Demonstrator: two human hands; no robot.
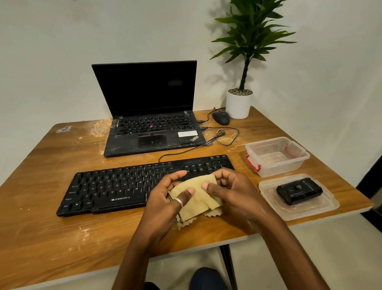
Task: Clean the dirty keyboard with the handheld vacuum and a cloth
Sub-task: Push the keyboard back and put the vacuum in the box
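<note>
Above the black keyboard's right end, the left hand pinches the yellow cloth, thumb on top, fingers curled behind; the right hand pinches its other edge likewise, over the bench.

Matt yellow cloth with pinked edges, dusty black plastic keyboard, scuffed wood-grain table, clear plastic tub far right, metal ring on left hand.

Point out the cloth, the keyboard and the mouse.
cloth [197, 197], head view, middle of the yellow fabric
keyboard [111, 185], head view, letter keys
mouse [221, 117], head view, top of its shell
</note>
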